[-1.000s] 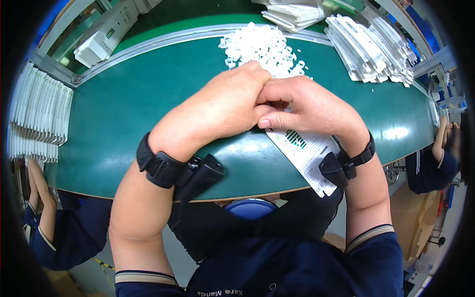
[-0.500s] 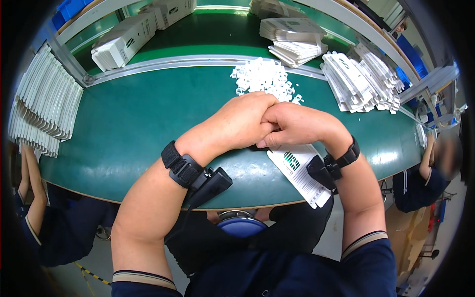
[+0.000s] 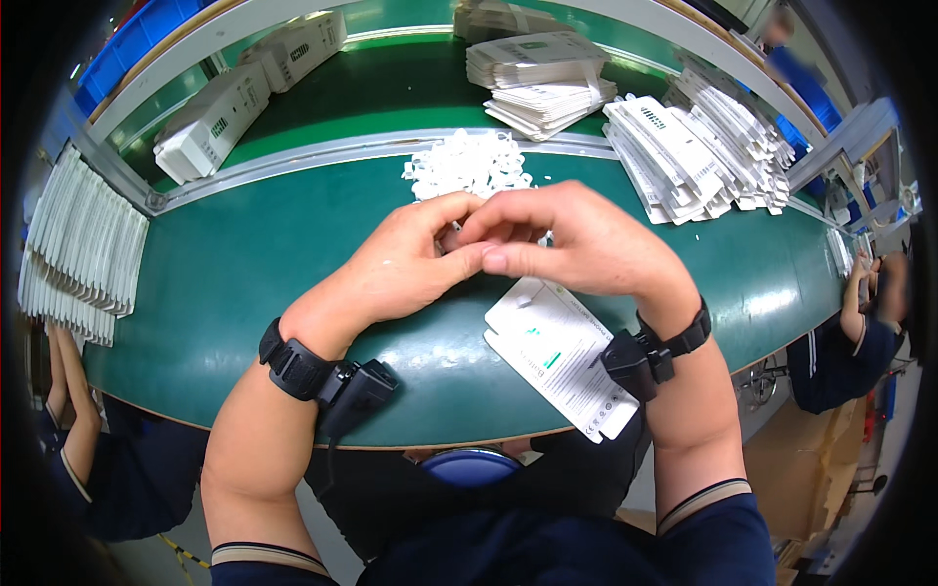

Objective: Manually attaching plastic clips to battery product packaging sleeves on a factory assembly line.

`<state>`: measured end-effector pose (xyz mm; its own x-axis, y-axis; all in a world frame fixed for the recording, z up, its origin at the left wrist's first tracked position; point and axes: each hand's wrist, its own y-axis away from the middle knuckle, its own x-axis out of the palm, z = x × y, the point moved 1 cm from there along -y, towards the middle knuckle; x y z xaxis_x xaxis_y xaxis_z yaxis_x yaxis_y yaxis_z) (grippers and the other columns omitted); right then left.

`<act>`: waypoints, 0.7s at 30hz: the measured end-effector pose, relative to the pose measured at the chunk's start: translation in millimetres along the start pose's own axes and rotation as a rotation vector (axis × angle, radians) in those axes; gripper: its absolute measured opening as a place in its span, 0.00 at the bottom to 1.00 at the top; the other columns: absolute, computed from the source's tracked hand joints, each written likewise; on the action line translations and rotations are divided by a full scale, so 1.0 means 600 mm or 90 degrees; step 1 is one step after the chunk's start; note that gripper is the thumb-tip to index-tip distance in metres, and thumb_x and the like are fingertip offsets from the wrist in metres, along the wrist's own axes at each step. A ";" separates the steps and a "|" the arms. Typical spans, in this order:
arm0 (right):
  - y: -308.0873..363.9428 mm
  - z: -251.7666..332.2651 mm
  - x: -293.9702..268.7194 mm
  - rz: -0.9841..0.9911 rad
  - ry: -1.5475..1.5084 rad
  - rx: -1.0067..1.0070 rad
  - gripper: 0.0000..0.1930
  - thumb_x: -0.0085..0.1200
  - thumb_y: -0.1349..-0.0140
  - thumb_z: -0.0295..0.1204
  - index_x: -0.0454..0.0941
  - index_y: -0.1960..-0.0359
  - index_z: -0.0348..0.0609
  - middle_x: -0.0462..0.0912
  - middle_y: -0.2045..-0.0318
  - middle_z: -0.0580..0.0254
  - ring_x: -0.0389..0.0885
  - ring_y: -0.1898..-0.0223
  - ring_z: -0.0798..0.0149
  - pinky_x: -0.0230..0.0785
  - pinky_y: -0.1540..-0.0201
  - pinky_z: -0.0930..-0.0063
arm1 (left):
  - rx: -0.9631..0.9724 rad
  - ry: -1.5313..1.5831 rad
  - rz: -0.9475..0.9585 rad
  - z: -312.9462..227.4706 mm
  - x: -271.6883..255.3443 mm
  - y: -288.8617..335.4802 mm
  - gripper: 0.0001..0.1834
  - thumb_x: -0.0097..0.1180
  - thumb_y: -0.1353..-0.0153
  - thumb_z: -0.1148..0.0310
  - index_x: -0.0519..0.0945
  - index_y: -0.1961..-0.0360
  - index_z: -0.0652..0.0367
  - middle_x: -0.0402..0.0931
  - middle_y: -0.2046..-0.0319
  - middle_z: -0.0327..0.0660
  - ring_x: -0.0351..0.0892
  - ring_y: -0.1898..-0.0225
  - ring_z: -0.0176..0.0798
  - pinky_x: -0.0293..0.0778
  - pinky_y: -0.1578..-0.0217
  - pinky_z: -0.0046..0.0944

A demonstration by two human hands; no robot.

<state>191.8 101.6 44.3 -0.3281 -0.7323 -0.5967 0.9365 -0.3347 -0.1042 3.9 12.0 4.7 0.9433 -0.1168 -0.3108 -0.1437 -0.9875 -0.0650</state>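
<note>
My left hand (image 3: 405, 256) and my right hand (image 3: 576, 239) meet over the middle of the table, thumbs touching and fingers curled inward. Whatever they pinch, if anything, is hidden behind the fingers. Just beyond them lies a heap of small white plastic pieces (image 3: 469, 161), partly covered by the hands. A flat white printed carton (image 3: 557, 356) rests on the table below my right hand, its near end by the table edge. One small white piece (image 3: 525, 301) appears to sit on the carton's far end.
Bundled flat cartons (image 3: 537, 73) and long white boxes (image 3: 215, 122) stand on the shelf behind. More cartons lie fanned at the right (image 3: 674, 156), and a row of them stands at the left (image 3: 83, 244). Other people sit at both sides of the green table (image 3: 254, 254).
My hands, overlapped before, have drawn apart to meet at the thumbs and fingertips. The view has shifted, and more of the carton below my right hand shows.
</note>
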 end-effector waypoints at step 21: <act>-0.011 -0.089 -0.003 -0.169 0.330 0.059 0.12 0.63 0.41 0.31 0.83 0.56 0.41 0.85 0.62 0.48 0.84 0.55 0.45 0.76 0.51 0.54 | 0.127 -0.298 0.040 -0.018 0.037 0.010 0.10 0.63 0.38 0.77 0.85 0.55 0.59 0.79 0.63 0.42 0.80 0.64 0.41 0.76 0.60 0.36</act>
<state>192.6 137.0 3.9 -0.4246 -0.2393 -0.8732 0.8086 -0.5341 -0.2468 27.3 2.2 7.5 0.7024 -0.0701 -0.7084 -0.2931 -0.9354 -0.1980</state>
